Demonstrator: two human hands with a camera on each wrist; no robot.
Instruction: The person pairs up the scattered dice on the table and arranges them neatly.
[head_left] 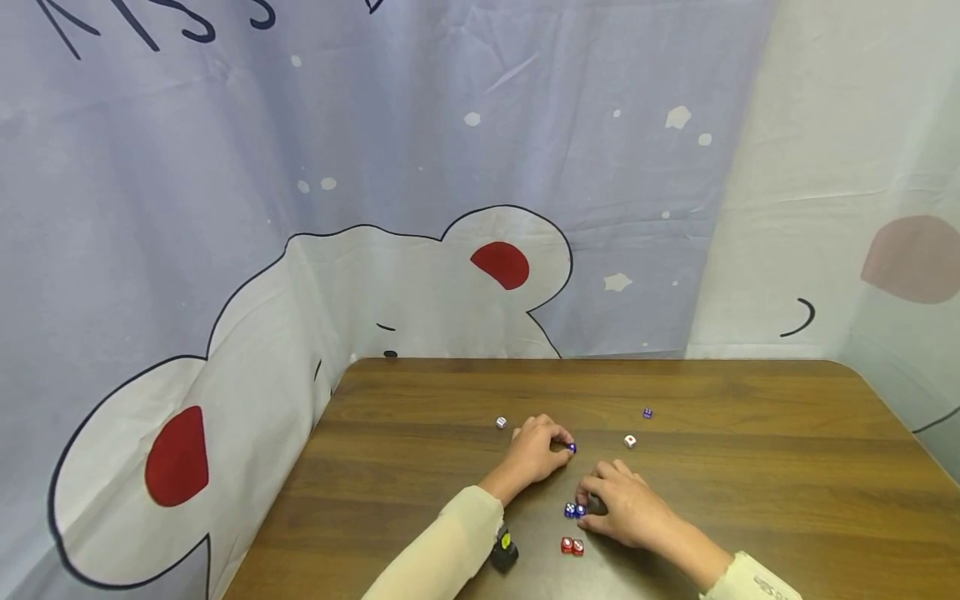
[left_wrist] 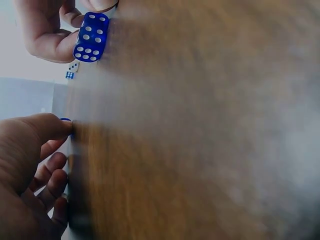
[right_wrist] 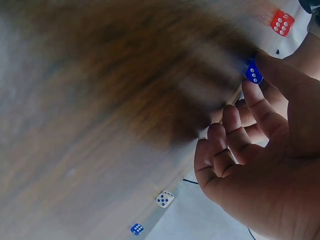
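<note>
My left hand [head_left: 534,451] pinches a blue die [head_left: 572,447] between thumb and forefinger at the middle of the table; the left wrist view shows only a sliver of that die. Nearer to me, my right hand [head_left: 632,506] holds another blue die [head_left: 581,511] with thumb and forefinger, low at the tabletop. A second blue die [head_left: 570,510] sits right against it on the left, and in the left wrist view the pair [left_wrist: 91,37] shows white pips. Two red dice [head_left: 572,546] stand side by side just in front of this pair.
A white die [head_left: 501,422] lies beyond my left hand. Farther right are another white die [head_left: 630,441] and a blue die [head_left: 647,412]. A black device [head_left: 504,552] is by my left sleeve. Printed curtains [head_left: 420,167] hang behind the wooden table [head_left: 750,467].
</note>
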